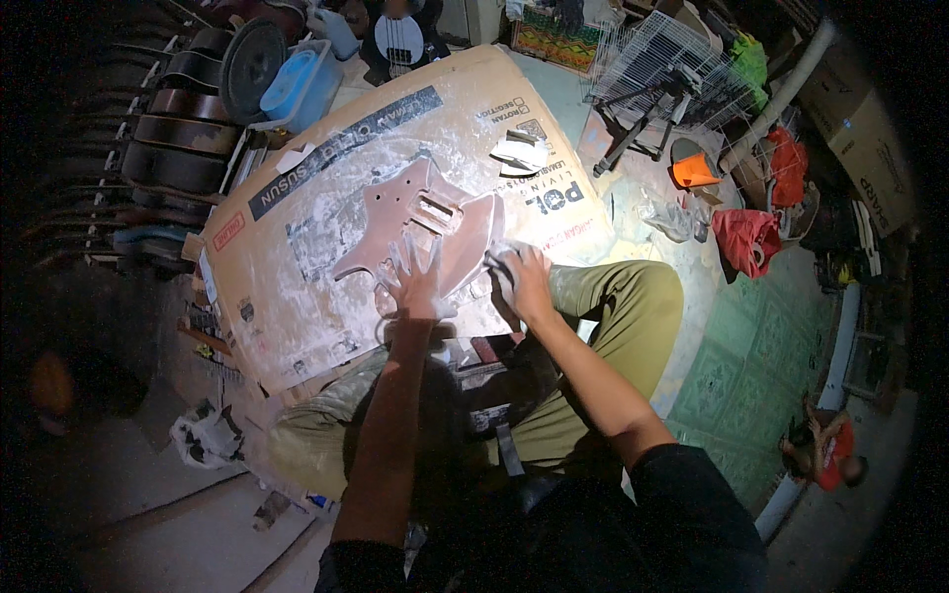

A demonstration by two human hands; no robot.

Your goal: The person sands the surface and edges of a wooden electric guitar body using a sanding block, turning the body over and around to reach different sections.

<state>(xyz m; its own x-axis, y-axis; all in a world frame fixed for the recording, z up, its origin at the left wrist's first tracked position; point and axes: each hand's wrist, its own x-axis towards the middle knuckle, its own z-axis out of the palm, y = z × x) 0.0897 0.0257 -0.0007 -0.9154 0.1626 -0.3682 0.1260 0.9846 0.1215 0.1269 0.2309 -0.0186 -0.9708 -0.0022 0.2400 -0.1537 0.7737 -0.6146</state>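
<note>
A reddish-brown electric guitar body (397, 206) lies flat on a dusty cardboard sheet (297, 346), its cut-out pockets and holes facing up. My left hand (415, 287) rests on the body's near edge, fingers spread and powdered with pale dust. At the body's right edge is my right hand (524, 277), its dusty fingers curled together. Whatever those fingers may hold is too small and shadowed to make out. A folded white piece (520, 153), perhaps paper or cloth, lies on the cardboard beyond the body.
Several guitar bodies (183, 135) stand in a row at the left, beside a blue plastic tub (292, 84). Far right are a black tripod (647, 119), a wire cage (682, 59), an orange scoop-like piece (696, 169) and a red bag (746, 242). A person (835, 450) sits farther right.
</note>
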